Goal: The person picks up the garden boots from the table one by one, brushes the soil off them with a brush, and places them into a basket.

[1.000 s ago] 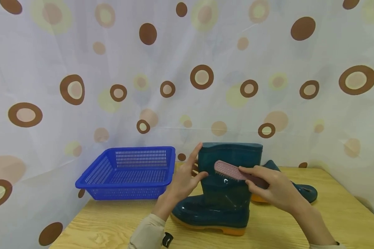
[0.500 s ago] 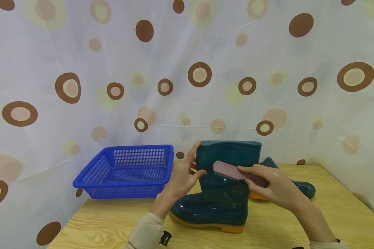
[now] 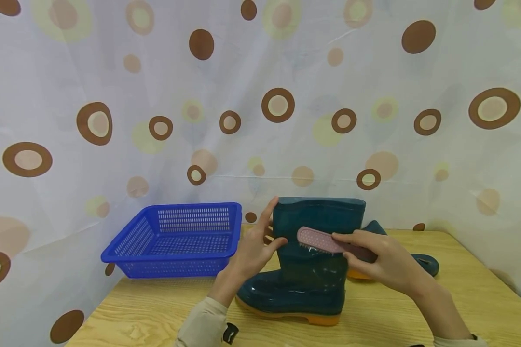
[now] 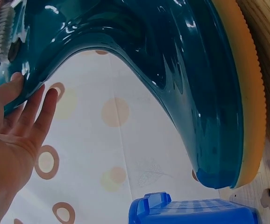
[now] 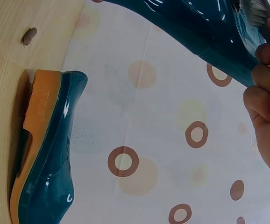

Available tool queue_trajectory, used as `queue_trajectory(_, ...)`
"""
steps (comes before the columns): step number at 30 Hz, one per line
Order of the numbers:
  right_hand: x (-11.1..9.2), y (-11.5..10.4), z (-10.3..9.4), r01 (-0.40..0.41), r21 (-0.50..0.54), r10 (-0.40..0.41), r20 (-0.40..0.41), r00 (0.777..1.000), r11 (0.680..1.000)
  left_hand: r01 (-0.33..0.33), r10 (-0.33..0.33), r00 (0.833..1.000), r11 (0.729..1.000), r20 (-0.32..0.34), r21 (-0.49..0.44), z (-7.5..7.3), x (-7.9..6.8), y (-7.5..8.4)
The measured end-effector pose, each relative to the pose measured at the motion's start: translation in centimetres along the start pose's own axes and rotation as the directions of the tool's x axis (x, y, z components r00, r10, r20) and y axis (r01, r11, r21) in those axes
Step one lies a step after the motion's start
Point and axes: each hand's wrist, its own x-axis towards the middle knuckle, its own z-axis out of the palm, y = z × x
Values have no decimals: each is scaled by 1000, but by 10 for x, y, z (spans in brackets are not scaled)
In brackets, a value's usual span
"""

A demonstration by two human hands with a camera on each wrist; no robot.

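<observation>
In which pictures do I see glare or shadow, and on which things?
Head view: small bright glints on the front boot; left wrist view: white streaks of glare on that boot; right wrist view: dark shadow on the table along the back boot.

Teal boot [image 3: 312, 277] with orange sole [image 3: 324, 320] on a yellow wood-grained tabletop [image 3: 156, 313]; matching second boot [image 5: 51, 182] nearer the back edge; pale-dotted pink brush [image 3: 316, 239]; blue basket [image 3: 173, 268] at the left edge; white curtain [image 3: 165, 86] with brown rings

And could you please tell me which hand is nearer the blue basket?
Left. The left hand is just right of the basket, gripping the upright boot; the right hand is farther right, near that boot's opposite edge, holding the brush.
</observation>
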Motion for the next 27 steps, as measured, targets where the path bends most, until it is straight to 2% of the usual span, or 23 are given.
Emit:
queue_trajectory(7, 0, 0, 2, 32, -8, -33, -58, 998, 999, -9, 9, 1000, 1000, 1, -4, 0, 0, 0)
queue_trajectory(13, 0, 3, 0, 13, 24, -11, -96, 995, 1000, -12, 12, 1000, 1000, -1, 4, -1, 0, -1)
queue_trajectory(20, 0, 4, 0, -30, -98, 17, -134, 991, 995, -1, 1, 1000, 1000, 8, -9, -2, 0, -1)
queue_trajectory(27, 0, 5, 3, -63, -120, 50, -109, 993, 991, -8, 8, 1000, 1000, 3, 2, -1, 0, -2)
